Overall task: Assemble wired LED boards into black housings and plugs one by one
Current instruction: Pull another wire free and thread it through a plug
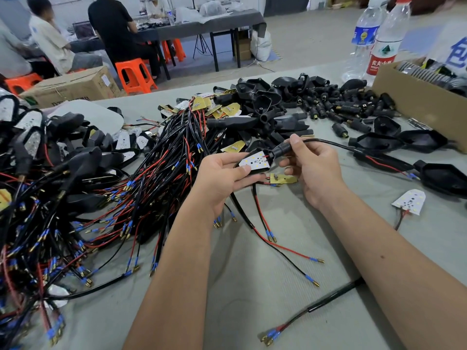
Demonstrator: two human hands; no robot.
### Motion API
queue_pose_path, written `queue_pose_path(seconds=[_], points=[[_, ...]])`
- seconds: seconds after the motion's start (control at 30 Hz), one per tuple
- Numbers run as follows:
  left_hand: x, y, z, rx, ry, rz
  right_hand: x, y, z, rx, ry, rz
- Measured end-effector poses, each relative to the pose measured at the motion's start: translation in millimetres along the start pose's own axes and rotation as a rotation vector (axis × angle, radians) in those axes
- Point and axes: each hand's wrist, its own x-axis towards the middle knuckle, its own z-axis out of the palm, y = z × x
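White LED board (255,160) between two hands

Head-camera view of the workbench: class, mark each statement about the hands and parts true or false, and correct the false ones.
1. The left hand holds a black housing with a white LED board in it. True.
2. The right hand rests open on the table. False: it pinches the black plug at the housing's neck.
3. A loose white LED board lies on the table to the right. True.
4. The cardboard box at the right holds orange stools. False: it holds dark parts.
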Motion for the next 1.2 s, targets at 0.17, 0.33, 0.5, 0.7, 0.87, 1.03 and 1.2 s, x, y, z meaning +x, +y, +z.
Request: queue_pose_path(seconds=[0.17, 0.33, 0.5, 0.7, 0.87, 1.03, 1.2], points=[[3, -1, 14, -0.087, 0.183, 0.071, -7, 5, 8, -0.294, 0.107, -0.109], [3, -1, 25, -0.103, 0.244, 0.057, -22, 2, 17, -0.872, -0.136, -0.712], [0, 4, 13, 0.048, 0.101, 0.078, -24, 0, 16, -0.913, -0.224, -0.745], [-1, 2, 9, 0.228, 0.086, 0.090, -25, -1, 15, -1.032, -0.264, -0.738], [-3, 5, 11, 0.138, 0.081, 0.121, -28, -4, 18, -1.006, -0.197, -0.848], [-3, 4, 13, 0.070, 0.133, 0.074, -26, -7, 16, -0.972, -0.087, -0.893], [-2, 6, 14, 0.011, 0.190, 0.065, -30, -4, 19, -0.984, -0.278, -0.940]])
